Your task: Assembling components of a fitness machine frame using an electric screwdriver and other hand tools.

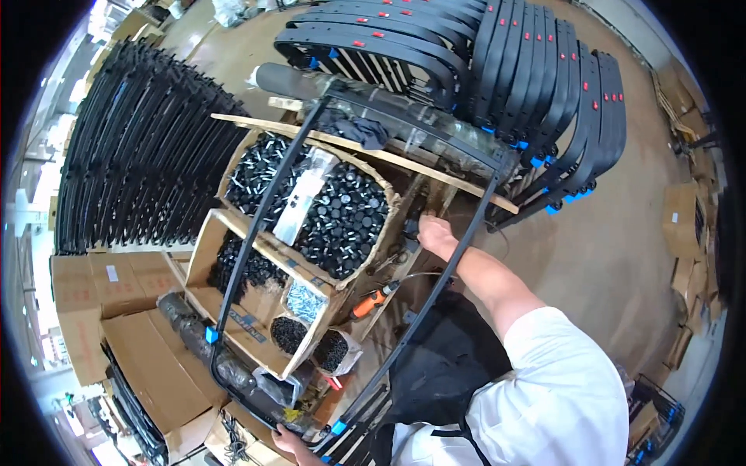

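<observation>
A black tubular metal frame point(268, 190) with blue clips lies slantwise across the wooden workbench. My left hand point(288, 439) is at its near curved corner, fingers closed on the tube, partly cut off by the lower edge. My right hand point(437, 235) reaches over the frame's right side, its fingers closed at a dark object point(412, 225) on the bench, too shadowed to name. Near it lies an orange and black power screwdriver point(373, 301). Inside the frame's outline, a cardboard box holds black-headed bolts point(342, 221) and black screws point(263, 167).
Smaller bins hold silver screws point(305, 301) and small black fasteners point(289, 335). A wooden plank point(365, 151) crosses the bench's far side beside wrapped rolls point(412, 116). Curved black frames point(536, 70) stand stacked ahead and right; more racks point(140, 147) are left, cardboard boxes point(151, 357) near left.
</observation>
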`<state>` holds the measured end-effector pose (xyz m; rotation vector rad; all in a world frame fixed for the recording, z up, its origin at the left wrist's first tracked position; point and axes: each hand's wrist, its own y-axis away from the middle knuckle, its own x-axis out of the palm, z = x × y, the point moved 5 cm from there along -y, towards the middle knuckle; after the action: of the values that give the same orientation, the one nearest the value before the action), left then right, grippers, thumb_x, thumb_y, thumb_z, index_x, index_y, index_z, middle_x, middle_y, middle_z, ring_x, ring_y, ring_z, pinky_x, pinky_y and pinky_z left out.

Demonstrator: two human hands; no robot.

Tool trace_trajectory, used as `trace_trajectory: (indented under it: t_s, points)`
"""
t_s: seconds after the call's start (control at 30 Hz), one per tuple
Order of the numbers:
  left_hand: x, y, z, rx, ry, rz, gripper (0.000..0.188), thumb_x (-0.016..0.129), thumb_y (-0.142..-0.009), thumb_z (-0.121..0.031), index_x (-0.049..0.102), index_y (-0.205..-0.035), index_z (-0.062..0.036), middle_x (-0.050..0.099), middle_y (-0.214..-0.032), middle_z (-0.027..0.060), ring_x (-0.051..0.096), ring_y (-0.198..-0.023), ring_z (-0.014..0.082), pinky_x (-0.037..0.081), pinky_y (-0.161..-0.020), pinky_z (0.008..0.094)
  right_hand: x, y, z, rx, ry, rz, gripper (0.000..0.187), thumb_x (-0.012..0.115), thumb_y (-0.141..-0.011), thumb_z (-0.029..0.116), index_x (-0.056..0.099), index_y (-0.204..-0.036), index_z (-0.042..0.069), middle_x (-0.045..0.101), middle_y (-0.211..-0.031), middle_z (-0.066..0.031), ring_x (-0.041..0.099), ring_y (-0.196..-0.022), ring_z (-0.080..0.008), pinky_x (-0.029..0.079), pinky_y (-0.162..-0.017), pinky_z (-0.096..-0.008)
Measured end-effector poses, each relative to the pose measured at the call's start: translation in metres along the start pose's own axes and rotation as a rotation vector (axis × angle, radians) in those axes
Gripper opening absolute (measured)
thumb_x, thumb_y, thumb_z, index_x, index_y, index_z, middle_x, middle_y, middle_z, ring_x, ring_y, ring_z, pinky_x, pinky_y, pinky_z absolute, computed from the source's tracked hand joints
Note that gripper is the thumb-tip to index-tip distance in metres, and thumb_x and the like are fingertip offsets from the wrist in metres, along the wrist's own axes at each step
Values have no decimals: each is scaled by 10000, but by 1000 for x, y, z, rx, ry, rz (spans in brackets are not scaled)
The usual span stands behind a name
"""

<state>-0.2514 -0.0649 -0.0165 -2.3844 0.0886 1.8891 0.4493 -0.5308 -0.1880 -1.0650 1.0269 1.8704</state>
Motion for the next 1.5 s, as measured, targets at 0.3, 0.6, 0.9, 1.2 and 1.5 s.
trace_trajectory:
  t_s: [0.3, 0.6, 0.9, 1.2, 1.5]
  points:
    - [-14, 32, -214, 155, 450, -215, 394, 600, -1102, -258, 664, -1350, 41, 682, -1347, 258, 680, -1214, 364, 539, -1062, 474, -135, 171, -35, 64, -117, 33, 487, 691, -862, 264, 603, -1257, -8, 651, -1119, -283, 679, -1078, -479, 580, -914, -546]
    - [17, 286, -716, 1075, 947, 1127, 320, 634, -1091, -194, 697, -1332, 6, 745, -1299, 120, 687, -1207, 194, 515, -1072, 330, -349, 227, -43, 218, -324, 140, 415, 652, -913, 363, 677, -1046, -29, 724, -879, -294, 729, -879, -476, 576, -816, -558]
    - [14, 432, -853, 1037, 1106, 1871, 417, 554, -1135, -399, 704, -1235, -22, 703, -1159, 48, 606, -1114, 156, 457, -1048, 328, -418, 143, -52, 223, -226, 28, 363, 605, -914, 289, 675, -968, -63, 734, -853, -220, 722, -795, -384, 568, -769, -505]
    - [39, 441, -856, 810, 1195, 1946, 242, 648, -1086, -276, 705, -1135, -46, 682, -1060, 4, 598, -995, 101, 491, -918, 288, -413, 130, -65, 240, -145, 79, 362, 619, -919, 279, 671, -997, -71, 735, -803, -220, 736, -765, -383, 570, -739, -501]
    - [39, 442, -854, 861, 1108, 1893, 232, 667, -1079, -282, 701, -1140, -60, 683, -1061, 6, 594, -993, 95, 490, -915, 283, -407, 131, -67, 215, -168, 82, 382, 607, -940, 302, 686, -1009, -65, 748, -948, -280, 734, -905, -455, 577, -830, -552]
